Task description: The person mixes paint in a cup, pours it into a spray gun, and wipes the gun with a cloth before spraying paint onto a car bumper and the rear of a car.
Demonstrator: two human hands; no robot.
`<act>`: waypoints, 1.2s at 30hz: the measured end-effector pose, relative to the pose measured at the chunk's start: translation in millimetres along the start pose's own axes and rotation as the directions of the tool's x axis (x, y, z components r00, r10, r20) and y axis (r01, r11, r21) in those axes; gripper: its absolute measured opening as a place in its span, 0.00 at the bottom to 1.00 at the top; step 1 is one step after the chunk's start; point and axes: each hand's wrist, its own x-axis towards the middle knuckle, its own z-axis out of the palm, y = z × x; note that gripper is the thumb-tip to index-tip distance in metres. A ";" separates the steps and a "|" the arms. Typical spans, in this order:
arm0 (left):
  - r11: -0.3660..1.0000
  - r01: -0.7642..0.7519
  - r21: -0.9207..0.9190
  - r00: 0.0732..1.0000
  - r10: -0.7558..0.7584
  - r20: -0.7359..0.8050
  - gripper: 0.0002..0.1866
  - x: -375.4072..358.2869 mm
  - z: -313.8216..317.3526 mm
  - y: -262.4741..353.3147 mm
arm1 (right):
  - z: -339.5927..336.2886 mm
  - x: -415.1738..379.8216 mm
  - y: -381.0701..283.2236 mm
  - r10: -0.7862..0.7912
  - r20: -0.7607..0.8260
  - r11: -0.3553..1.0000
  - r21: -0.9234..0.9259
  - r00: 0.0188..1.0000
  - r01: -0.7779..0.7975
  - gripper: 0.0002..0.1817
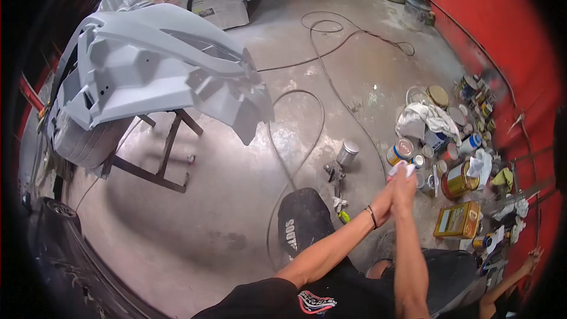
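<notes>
Both of my hands meet in front of me, over the paint cans. My left hand (383, 204), with a dark band at the wrist, is closed against my right hand (404, 189). A crumpled whitish-pink cloth (401, 169) sticks out at the top of my right hand, whose fingers are wrapped round it. What lies between the palms is hidden. Just beyond the hands stand a can with a blue and yellow label (400, 150) and a smaller open can (418, 161). To their left, a spray gun (335, 176) rests on the floor near a metal cup (348, 152).
A grey bumper (147, 65) lies over a dark metal stand (168, 145) at left. Hoses (322, 62) loop across the floor. A yellow rectangular tin (456, 220) and several cans line the red wall (502, 29). Another person's arm (508, 280) shows at lower right.
</notes>
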 end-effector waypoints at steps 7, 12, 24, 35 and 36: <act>0.609 -0.543 0.578 0.829 0.280 0.483 0.28 47.2 30.3 -53.7 | -134.3 78.5 -55.9 0.393 0.263 0.884 0.156 0.881 -0.441 0.24; 0.607 -0.323 0.726 0.920 0.024 0.390 0.17 5.9 20.0 -58.0 | -251.3 120.3 -139.1 -0.008 -0.213 0.913 -0.400 0.977 -0.080 0.47; 0.907 0.217 0.361 0.325 0.281 -0.903 0.30 35.9 -234.3 -32.1 | -472.8 179.7 157.9 -0.058 0.101 0.451 -0.885 0.993 0.116 0.32; 0.726 0.686 0.039 0.232 -0.168 -0.958 0.22 163.2 -299.1 49.4 | -406.1 27.3 21.9 -0.114 0.048 0.453 -0.887 0.992 0.095 0.25; 0.704 0.709 0.050 0.222 -0.155 -0.963 0.20 157.6 -292.8 51.0 | -412.2 -2.7 14.5 0.044 0.038 0.497 -0.868 0.998 0.011 0.22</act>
